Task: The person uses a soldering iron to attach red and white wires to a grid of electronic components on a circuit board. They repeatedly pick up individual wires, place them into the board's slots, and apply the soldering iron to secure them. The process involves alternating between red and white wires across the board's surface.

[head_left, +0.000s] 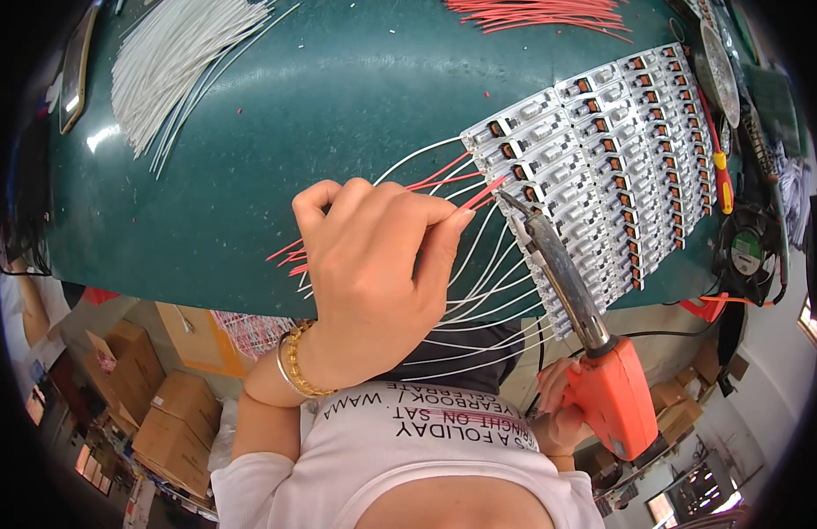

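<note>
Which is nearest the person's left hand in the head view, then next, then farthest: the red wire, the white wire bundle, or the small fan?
From the left hand:
1. Red wire, pinched at its fingertips.
2. White wire bundle, upper left on the table.
3. Small fan, far right edge.

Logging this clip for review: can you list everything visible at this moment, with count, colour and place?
Table: one, dark green, fills the upper picture.
Small circuit boards: many, white with orange parts, rows at right of table.
White wires: a loose bundle, upper left; more run from the boards' near edge.
Red wires: a bundle, top centre; several more under the left hand.
Screwdriver: one, red and yellow, right of the boards.
Fan: one, black, far right.
Cardboard boxes: several, brown, floor at lower left.
Soldering gun: one, orange body, metal barrel, tip at the boards.
Left hand: pinches a red wire; gold bracelet at wrist.
Right hand: grips the soldering gun.
</note>
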Available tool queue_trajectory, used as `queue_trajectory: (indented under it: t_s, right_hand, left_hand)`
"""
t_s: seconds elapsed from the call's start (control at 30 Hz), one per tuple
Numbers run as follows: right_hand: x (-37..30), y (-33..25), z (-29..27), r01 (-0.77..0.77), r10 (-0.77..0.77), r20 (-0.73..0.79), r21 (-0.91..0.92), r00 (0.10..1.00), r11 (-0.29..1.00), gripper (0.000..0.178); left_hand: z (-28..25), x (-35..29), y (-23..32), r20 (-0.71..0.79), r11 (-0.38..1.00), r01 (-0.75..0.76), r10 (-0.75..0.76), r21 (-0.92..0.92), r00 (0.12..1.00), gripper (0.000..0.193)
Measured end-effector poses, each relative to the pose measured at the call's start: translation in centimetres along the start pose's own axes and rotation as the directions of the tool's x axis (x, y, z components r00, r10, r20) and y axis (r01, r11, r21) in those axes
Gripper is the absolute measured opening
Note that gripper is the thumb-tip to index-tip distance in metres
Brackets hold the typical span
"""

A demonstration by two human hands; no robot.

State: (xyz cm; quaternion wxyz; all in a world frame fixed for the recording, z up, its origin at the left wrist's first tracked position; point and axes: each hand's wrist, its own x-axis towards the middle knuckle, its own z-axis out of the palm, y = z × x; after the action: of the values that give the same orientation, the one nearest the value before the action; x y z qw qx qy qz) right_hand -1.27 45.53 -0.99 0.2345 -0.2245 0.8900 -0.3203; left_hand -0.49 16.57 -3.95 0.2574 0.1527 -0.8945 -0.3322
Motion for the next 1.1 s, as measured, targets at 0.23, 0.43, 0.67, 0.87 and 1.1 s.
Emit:
queue_trajectory:
  t_s: [0.23, 0.43, 0.67, 0.87, 1.1]
  right_hand:
    - [-1.0, -0.3, 0.4, -0.163, 0.162, -0.084, -0.013, 0.983, 0.987, 0.036]
    - [-1.7, 2.9, 0.9, 0.117, -0.091, -0.153, 0.174, 0.984, 0.978, 0.08]
    - [-1.8, 2.6, 1.9, 0.162, -0.076, -0.245, 0.354, 0.967, 0.921, 0.082]
    - [-2.0, 1.7, 0.9, 0.154, -0.105, -0.173, 0.3, 0.979, 0.941, 0.081]
    - [-1.6, 0.8, 0.2, -0.012, 0.013, -0.02, 0.036, 1.0, 0.999, 0.021]
  left_hand:
    - [-0.2, 0.1, 0.4, 0.039, 0.999, 0.027, -0.028, 0.025, 0.999, 0.01]
    - [-0.1, 0.0, 0.4, 0.036, 0.999, 0.024, -0.025, 0.032, 0.999, 0.01]
    - [-0.8, 0.1, 0.1, -0.043, 0.997, -0.058, 0.06, 0.042, 0.997, 0.011]
    - [-1.2, -0.9, 1.2, 0.098, 0.991, 0.045, -0.033, -0.123, 0.995, 0.012]
    - [-0.3, -1.3, 1.2, 0.053, 0.999, 0.02, -0.018, -0.042, 0.998, 0.014]
